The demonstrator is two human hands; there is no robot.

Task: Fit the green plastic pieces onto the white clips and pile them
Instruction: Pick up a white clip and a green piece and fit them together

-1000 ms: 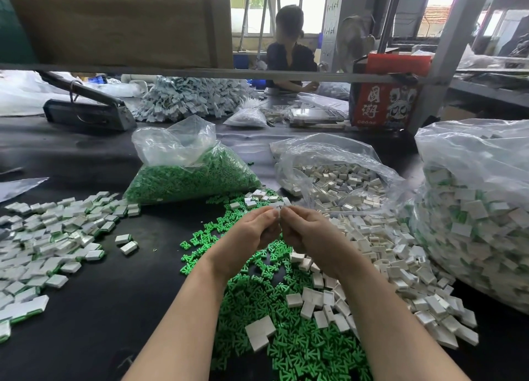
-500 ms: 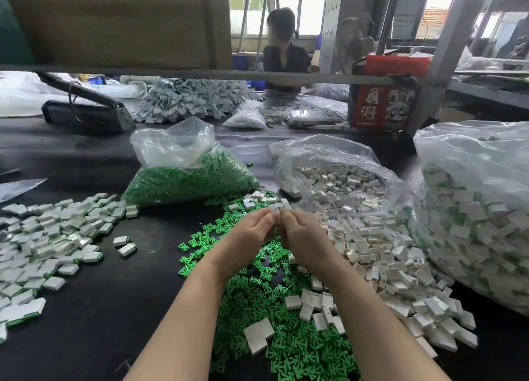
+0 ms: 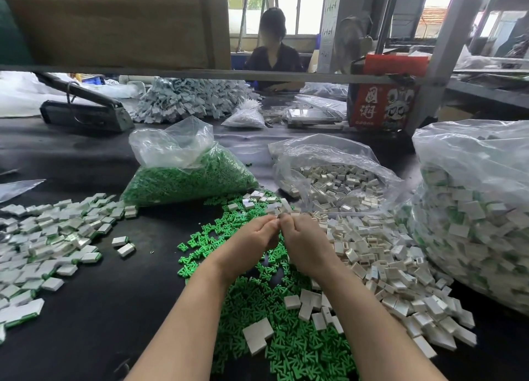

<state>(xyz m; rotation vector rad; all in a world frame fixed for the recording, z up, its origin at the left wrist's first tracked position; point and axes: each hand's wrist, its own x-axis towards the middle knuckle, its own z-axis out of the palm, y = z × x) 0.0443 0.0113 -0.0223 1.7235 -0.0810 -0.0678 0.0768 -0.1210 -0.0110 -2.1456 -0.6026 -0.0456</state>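
My left hand (image 3: 248, 244) and my right hand (image 3: 305, 247) meet fingertip to fingertip over the middle of the table, pinching a small white clip (image 3: 279, 216) between them; most of it is hidden by the fingers. Loose green plastic pieces (image 3: 289, 349) are spread beneath my forearms. A heap of loose white clips (image 3: 380, 263) lies to the right of my hands. The pile of fitted clips (image 3: 48, 237) covers the table's left side.
A clear bag of green pieces (image 3: 186, 177) and a clear bag of white clips (image 3: 335, 180) stand behind my hands. A large bag of fitted clips (image 3: 475, 208) fills the right edge. A person sits across the table behind a metal rail (image 3: 200, 72).
My hands have stayed joined and have drifted slightly downward and closer together. The camera view has shifted a little, and the person across the table has moved.
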